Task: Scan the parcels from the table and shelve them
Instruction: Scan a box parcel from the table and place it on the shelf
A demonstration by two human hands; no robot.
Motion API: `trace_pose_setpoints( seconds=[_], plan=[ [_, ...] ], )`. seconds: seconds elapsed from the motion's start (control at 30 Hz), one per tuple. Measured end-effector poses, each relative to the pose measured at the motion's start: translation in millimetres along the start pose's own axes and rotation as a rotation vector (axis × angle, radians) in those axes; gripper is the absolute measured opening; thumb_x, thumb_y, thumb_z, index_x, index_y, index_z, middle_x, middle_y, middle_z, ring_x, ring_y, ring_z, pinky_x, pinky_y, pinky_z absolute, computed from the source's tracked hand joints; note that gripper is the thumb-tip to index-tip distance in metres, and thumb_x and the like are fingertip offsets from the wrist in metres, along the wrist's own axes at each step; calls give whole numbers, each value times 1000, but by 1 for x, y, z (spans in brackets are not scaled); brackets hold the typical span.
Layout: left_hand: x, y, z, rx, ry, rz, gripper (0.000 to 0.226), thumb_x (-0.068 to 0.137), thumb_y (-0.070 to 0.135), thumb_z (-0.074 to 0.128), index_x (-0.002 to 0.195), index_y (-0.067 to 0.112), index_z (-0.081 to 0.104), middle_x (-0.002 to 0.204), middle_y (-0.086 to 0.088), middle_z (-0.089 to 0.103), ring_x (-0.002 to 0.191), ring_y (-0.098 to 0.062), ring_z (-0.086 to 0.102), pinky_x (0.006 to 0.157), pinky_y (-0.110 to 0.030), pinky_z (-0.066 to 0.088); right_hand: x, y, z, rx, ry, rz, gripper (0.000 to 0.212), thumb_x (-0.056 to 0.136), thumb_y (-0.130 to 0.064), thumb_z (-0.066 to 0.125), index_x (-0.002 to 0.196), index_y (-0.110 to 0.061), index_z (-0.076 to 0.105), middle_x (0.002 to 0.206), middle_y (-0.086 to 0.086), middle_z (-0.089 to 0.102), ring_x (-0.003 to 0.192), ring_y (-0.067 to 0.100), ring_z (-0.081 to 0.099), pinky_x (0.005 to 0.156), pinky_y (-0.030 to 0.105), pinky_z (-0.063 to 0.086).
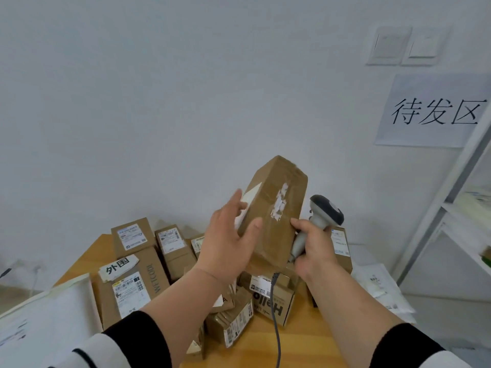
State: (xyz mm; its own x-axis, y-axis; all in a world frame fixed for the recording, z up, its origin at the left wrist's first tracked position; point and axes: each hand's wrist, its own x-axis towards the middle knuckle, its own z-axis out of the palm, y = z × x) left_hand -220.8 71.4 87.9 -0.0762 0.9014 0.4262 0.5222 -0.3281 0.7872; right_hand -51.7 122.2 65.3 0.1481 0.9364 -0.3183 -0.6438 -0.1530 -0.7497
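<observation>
My left hand (228, 243) grips a brown parcel (273, 208) held up over the surface (265, 349), long axis tilted, top end pointing up and away. Right hand (313, 248) holds the scanner (318, 219), thumb touching the parcel. More boxes (138, 274) piled below; white wall, paper sign (435, 110), shelf (467, 208) off right.

Wooden table (305, 338) carries cardboard parcels (132, 282) and white mailers (50, 314).
</observation>
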Motion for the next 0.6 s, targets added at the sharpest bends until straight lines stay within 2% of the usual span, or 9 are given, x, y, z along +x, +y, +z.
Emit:
trace_pose_setpoints(
  seconds=[0.07,0.13,0.17,0.23,0.27,0.37,0.43,0.5,0.6],
  plan=[
    [8,-7,-3,-135,-23,-212,56,85,53,66,136,32,54,142,25,42,110,4,52,87,-23,43,2,-3,-3,-10,-20,-28,44,85,2,69,108,-33,54,108,15,71,96,32,72,76,56,60],
    [10,-13,-7,-238,-115,-343,44,79,46,76,119,32,64,149,19,37,114,-2,52,90,-30,45,5,-6,-7,-3,-28,-49,43,85,4,68,107,-31,56,100,14,72,86,29,73,67,52,61],
    [9,-15,-8,-309,-158,-374,43,76,46,79,114,34,65,146,17,40,115,-3,54,89,-29,46,6,-6,-9,3,-33,-49,42,85,3,68,107,-31,57,98,14,72,84,29,74,67,52,61],
    [6,-11,-9,-494,-273,-418,49,70,49,81,114,40,62,130,8,55,92,-1,68,73,-18,52,8,-5,-12,5,-43,-34,40,85,0,69,108,-30,58,104,15,73,92,32,73,75,57,60],
    [6,-10,-10,-538,-344,-433,54,68,51,82,116,45,59,123,3,61,83,-6,73,66,-17,54,8,-3,-14,5,-46,-25,40,85,-1,70,110,-29,58,108,16,73,97,35,72,79,61,58],
    [8,-9,-4,-524,-397,-444,66,65,44,86,121,53,50,120,-6,64,84,-23,75,64,-22,57,10,-2,-16,13,-48,-19,43,86,-5,70,120,-27,57,114,17,72,101,37,71,82,63,57],
    [8,-11,1,-378,-303,-395,77,61,41,85,124,54,43,123,-6,57,94,-27,71,70,-26,59,11,-4,-16,-9,-49,-33,41,85,-7,72,119,-27,58,112,16,72,100,35,72,83,61,57],
    [10,-15,3,-115,-212,-304,91,57,47,83,130,54,30,130,2,44,113,-25,55,86,-34,52,13,-7,-16,-58,-34,-63,38,84,-7,72,113,-28,59,107,14,73,97,33,73,85,59,58],
    [15,-25,-1,173,-150,-226,116,56,55,79,148,43,9,137,7,30,127,-19,32,100,-39,37,19,-15,-20,-135,40,-127,33,85,-4,70,106,-26,57,91,9,72,82,24,74,68,44,63]
  ],
)
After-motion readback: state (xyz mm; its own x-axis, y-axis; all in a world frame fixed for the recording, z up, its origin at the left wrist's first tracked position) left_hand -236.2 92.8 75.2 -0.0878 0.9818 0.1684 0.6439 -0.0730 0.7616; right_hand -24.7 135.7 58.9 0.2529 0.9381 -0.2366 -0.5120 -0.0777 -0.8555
